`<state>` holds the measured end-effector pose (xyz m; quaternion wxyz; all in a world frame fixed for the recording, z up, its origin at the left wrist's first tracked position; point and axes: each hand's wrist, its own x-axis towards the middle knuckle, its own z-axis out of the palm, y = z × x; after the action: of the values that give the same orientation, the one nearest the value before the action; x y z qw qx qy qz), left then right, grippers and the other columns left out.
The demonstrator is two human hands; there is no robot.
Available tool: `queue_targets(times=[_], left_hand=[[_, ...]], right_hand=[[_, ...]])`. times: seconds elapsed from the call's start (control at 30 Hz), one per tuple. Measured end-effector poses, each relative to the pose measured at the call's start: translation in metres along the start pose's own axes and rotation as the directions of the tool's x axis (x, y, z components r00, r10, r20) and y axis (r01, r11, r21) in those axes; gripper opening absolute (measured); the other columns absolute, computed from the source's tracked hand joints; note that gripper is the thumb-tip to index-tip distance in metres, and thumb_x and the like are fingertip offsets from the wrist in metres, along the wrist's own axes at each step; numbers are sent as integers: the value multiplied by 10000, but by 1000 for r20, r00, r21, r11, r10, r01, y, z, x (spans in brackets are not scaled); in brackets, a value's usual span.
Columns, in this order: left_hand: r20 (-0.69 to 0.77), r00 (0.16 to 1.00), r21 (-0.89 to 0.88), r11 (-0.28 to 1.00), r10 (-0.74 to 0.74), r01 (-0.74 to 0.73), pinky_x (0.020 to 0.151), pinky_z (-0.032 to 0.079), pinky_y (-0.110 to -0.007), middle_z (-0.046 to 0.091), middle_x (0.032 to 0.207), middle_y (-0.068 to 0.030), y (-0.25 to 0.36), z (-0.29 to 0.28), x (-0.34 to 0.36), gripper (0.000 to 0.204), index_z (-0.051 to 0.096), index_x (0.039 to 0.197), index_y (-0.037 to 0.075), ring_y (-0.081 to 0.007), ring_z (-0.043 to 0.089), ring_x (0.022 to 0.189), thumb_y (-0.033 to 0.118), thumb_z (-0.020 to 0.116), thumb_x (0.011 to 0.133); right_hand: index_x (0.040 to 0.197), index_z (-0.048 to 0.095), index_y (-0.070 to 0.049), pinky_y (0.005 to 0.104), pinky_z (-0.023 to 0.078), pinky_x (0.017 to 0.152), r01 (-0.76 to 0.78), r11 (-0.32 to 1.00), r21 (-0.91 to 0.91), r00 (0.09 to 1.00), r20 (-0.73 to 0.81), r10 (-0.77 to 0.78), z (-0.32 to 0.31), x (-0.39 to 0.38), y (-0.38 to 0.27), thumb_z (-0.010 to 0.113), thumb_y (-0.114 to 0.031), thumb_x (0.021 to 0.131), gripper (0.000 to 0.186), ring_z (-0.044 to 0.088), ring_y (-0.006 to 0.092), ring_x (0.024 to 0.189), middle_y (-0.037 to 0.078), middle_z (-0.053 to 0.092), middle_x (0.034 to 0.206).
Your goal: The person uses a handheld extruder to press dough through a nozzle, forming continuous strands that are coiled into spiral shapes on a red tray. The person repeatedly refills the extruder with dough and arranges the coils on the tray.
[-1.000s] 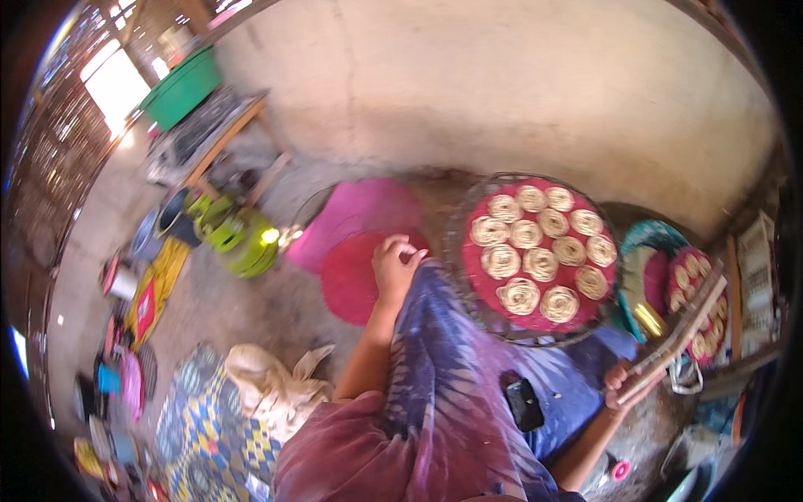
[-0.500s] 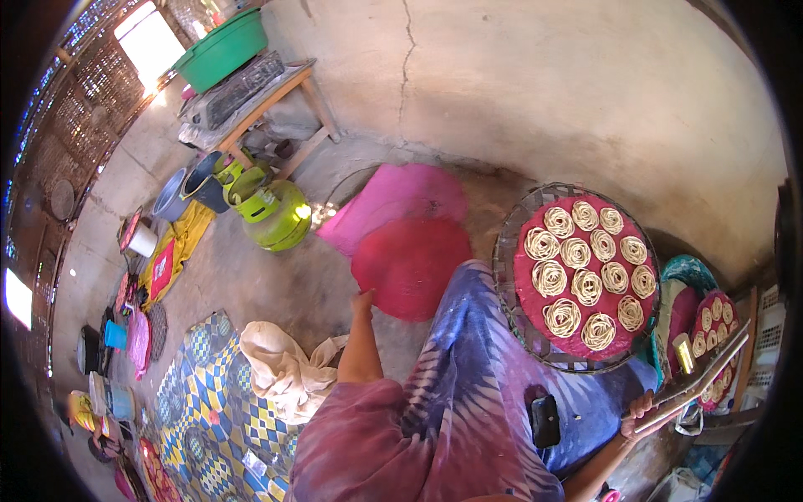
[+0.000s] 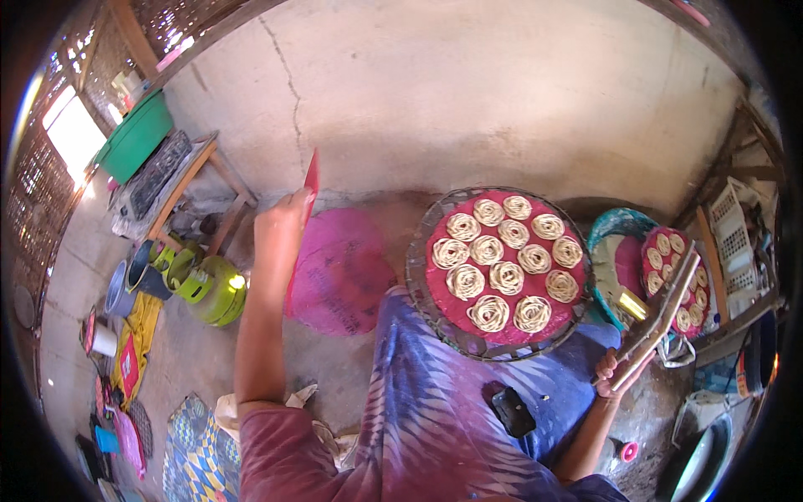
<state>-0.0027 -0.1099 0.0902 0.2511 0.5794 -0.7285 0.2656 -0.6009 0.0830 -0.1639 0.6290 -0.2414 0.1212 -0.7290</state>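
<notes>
My left hand [image 3: 283, 219] is raised in front of me. Its fingers are closed on a thin round red sheet [image 3: 313, 174], seen nearly edge-on. My right hand [image 3: 615, 375], low on the right, grips a piece with two long wooden bars [image 3: 661, 322] and a brass-coloured cylinder [image 3: 633, 305] beside them. By my lap, a round woven tray [image 3: 421, 289] bears a red sheet with several coiled noodle nests [image 3: 507, 278]. Behind the left forearm, pink and magenta sheets [image 3: 339, 272] lie on the floor. A small black object [image 3: 512, 412] rests on my tie-dyed garment.
At the right, a teal tub [image 3: 617, 220] stands beside a second red sheet of noodle nests [image 3: 676, 293]. A white plastic crate [image 3: 734, 226] is farther right. On the left are a green gas cylinder [image 3: 222, 289], buckets [image 3: 121, 293] and a wooden bench [image 3: 188, 180] with a green basin [image 3: 138, 138].
My left hand has lifted the round red sheet off the pink ones and tilted it edge-on. The right hand still grips the wooden bars. The whole view has shifted.
</notes>
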Motion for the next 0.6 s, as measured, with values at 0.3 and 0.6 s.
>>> queue_targets(times=[0.3,0.6], left_hand=[[-239,960,-554,791,146,-258,666,512,-302,706,832,-175,164,-63,113,177,696,1007,-12,-147,660,689,146,667,932],[-25,972,-916,396,-236,72,669,444,-268,644,782,-1,138,52,117,263,662,915,-31,-61,513,724,223,629,975]], right_hand=[[1423,483,-134,298,329,433,-16,997,70,992,-122,24,6,-4,-1,272,-861,850,949,372,167,450,108,513,628],[1383,536,-143,308,354,452,-26,976,217,994,-95,47,6,-8,-5,260,-885,826,967,400,182,469,112,512,649]])
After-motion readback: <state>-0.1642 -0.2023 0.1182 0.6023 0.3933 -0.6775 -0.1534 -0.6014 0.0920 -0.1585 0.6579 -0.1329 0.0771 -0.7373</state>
